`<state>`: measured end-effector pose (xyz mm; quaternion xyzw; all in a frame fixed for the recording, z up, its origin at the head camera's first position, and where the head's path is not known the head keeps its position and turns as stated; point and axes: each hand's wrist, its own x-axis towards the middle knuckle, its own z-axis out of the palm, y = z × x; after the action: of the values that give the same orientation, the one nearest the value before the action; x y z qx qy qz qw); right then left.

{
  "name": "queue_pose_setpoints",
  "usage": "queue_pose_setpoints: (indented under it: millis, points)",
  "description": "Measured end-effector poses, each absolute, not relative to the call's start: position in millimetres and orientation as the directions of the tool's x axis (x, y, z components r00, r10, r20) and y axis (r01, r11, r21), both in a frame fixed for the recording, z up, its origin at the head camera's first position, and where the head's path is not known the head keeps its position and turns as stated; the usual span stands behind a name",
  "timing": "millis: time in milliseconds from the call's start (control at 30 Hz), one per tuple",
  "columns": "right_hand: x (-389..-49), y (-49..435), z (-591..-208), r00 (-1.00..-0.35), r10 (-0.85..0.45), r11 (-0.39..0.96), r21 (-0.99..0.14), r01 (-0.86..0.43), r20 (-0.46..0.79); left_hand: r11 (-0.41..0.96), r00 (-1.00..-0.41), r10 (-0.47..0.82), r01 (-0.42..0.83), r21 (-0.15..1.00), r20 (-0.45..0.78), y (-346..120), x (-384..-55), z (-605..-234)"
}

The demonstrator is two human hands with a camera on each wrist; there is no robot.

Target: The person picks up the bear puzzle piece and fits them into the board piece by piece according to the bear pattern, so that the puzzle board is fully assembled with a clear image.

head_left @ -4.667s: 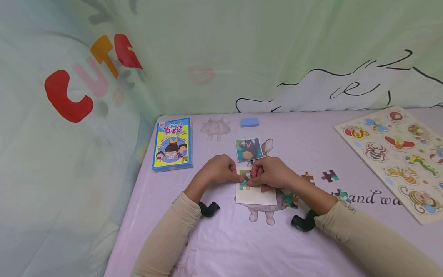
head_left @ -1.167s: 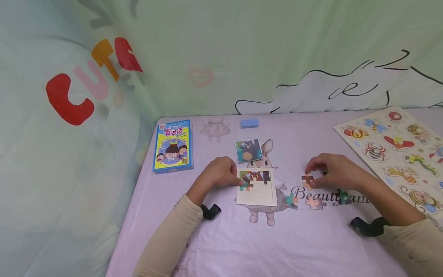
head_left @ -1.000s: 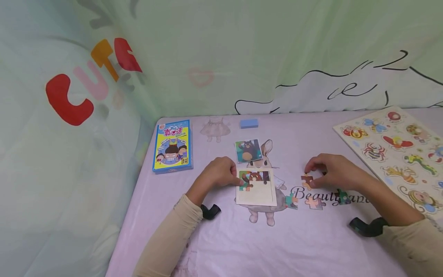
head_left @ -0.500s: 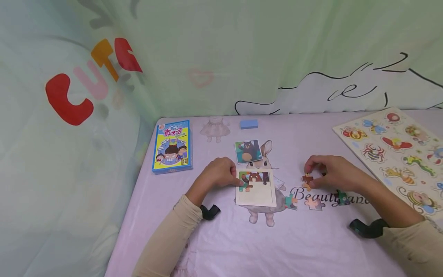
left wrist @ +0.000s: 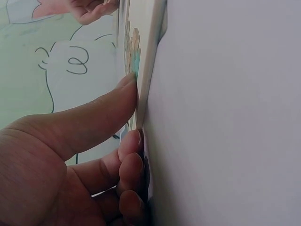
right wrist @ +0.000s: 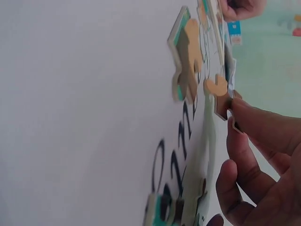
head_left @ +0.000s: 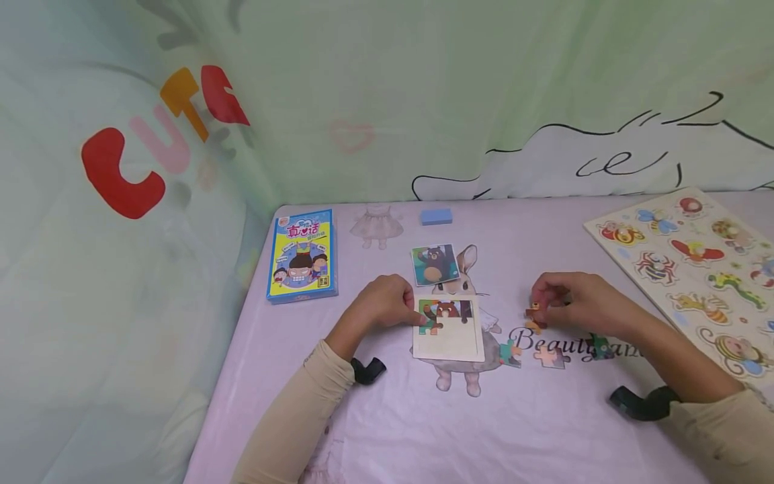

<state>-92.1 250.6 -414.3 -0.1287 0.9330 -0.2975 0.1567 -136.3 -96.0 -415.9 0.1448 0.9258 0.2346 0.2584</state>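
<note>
In the head view my left hand (head_left: pixel 385 301) is at the left edge of a pale puzzle board (head_left: pixel 447 346). Its thumb presses on the board's face and the fingers are curled at the edge, as the left wrist view shows. Bear-picture pieces fill the board's top strip and part of its left side; the rest is bare. Right of the board, my right hand (head_left: pixel 583 302) pinches a brown and orange puzzle piece (right wrist: pixel 221 101) between thumb and fingers, just above the table. Below it lie a teal-orange piece (head_left: pixel 510 353), a pink piece (head_left: pixel 551 357) and a dark green piece (head_left: pixel 598 347).
Behind the board lies a bear picture card (head_left: pixel 435 264), and farther back a blue block (head_left: pixel 436 216). A blue and yellow box (head_left: pixel 302 255) stands at the left. On the right is a large wooden board of insect pictures (head_left: pixel 695 262).
Since the oldest frame, my right hand has left the board, moved right and taken the brown and orange piece. Over the last second the piece has turned in its fingers. My left hand has stayed put.
</note>
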Motion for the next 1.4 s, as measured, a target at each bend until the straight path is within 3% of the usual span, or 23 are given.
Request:
queue_pose_setpoints:
  millis: [500,1400]
  points:
    - [-94.3,217.4,-405.1,-0.928,-0.334,0.744,-0.651,-0.152,-0.166,0.854,-0.824,0.383,0.145,0.499,-0.417,-95.0,-135.5,-415.4]
    - [-103.4,147.7,-404.8,-0.864,-0.468,0.595,-0.790,-0.151,-0.187,0.850,-0.820,0.399,0.163,0.500,-0.410,-95.3,-136.7,-416.1]
